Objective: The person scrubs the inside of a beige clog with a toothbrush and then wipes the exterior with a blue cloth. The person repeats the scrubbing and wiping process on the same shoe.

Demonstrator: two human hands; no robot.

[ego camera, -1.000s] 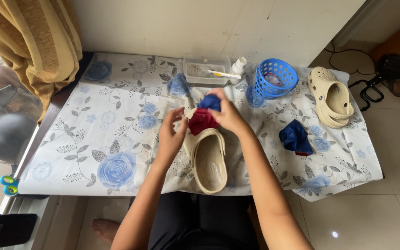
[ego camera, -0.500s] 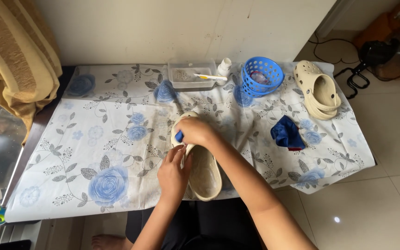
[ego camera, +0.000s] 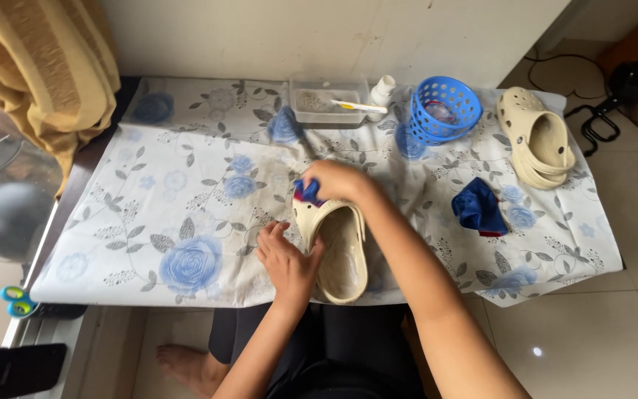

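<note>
A cream clog shoe (ego camera: 341,255) lies on the flowered tablecloth (ego camera: 179,199) near the table's front edge, toe pointing away from me. My left hand (ego camera: 286,258) grips its left side near the heel. My right hand (ego camera: 336,181) presses a blue and red cloth (ego camera: 306,191) against the toe end of the shoe. The front of the clog is hidden under that hand.
A second cream clog (ego camera: 537,138) lies at the right end. A folded blue cloth (ego camera: 479,208) sits right of centre. At the back stand a clear tray with a brush (ego camera: 329,101), a small white bottle (ego camera: 382,91) and a blue basket (ego camera: 444,108). Yellow curtain (ego camera: 46,66) hangs at left.
The left hand slid from the clog's toe down to its left side near the heel. The right hand keeps the cloth on the toe end. The view shifted slightly.
</note>
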